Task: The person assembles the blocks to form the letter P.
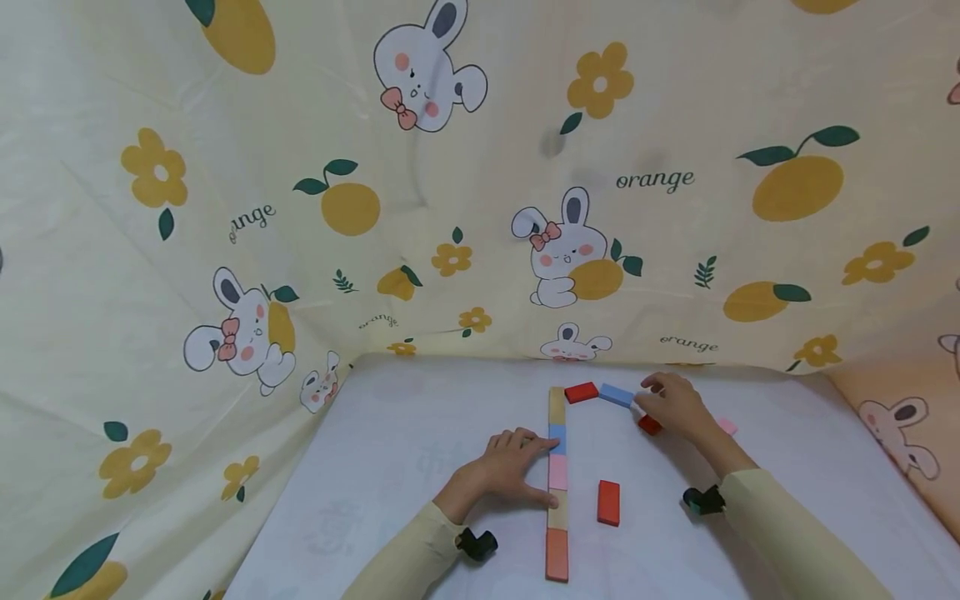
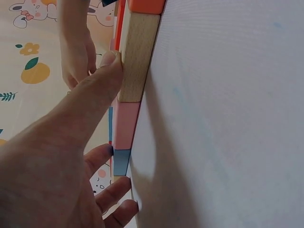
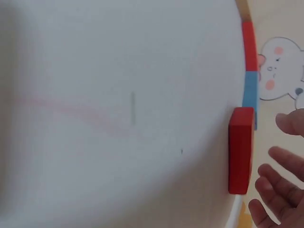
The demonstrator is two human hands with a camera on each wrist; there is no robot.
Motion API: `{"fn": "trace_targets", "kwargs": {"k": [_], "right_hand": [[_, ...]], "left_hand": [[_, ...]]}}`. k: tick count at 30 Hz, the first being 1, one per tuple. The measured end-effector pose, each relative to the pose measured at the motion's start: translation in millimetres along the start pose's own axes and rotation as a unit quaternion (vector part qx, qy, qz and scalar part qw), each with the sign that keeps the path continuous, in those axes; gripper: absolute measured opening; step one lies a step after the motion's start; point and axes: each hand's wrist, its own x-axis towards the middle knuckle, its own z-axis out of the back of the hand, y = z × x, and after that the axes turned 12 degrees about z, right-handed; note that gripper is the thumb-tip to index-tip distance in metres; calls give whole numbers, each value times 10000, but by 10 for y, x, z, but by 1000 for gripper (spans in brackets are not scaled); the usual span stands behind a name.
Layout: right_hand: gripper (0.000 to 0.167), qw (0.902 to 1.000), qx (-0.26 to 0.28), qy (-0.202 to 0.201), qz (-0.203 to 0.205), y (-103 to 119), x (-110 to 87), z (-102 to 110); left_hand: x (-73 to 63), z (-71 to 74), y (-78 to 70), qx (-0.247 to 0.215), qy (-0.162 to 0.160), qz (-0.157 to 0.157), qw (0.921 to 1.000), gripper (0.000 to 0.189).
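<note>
A straight row of flat blocks runs up the table: orange (image 1: 557, 556), plain wood (image 1: 557, 515), pink (image 1: 558, 472), blue (image 1: 559, 432) and another plain wood (image 1: 557, 406). My left hand (image 1: 508, 467) rests along the row's left side, thumb at the nearer wood block, index finger at the blue one, fingers spread. From the far end a red block (image 1: 581, 392) and a blue block (image 1: 617, 395) continue rightward. Beside them, partly hidden under my right hand (image 1: 671, 406), is a second red block (image 1: 649, 426). In the right wrist view its fingers (image 3: 278, 183) stand apart from that red block (image 3: 241, 151).
A loose red block (image 1: 609, 503) lies right of the row. Partly behind the right wrist sits a pink block (image 1: 726, 426). A patterned cloth (image 1: 480, 167) with rabbits and oranges hangs behind the white table (image 1: 420, 417). Black wrist cameras are on both sleeves.
</note>
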Motion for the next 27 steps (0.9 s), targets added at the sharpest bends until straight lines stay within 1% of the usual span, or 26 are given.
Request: {"fn": "trace_targets", "kwargs": {"k": [6,9,12,19,23,27], "right_hand": [[59,9998,-51,-183,32,-35,-197,78],[68,9999,-68,-131,-70,-26,-276,108],[73,9997,-37,-36,-222,-15,-341,131],[78,9988,1,133,-464,50,-405,131],[83,9984,-29,274,-502,83,-425,107],[83,9985,-65,258,-488,118,-447,89]], "left_hand": [[-3,3,3,-32,12,13,10000,98],[-6,10,2,-68,13,10,10000,98],[-6,10,-8,-70,22,9,10000,98],[-22,27,-9,-109,20,9,9999,98],[-13,23,-9,-94,35,33,9999,98],[0,8,5,-67,40,36,10000,98]]}}
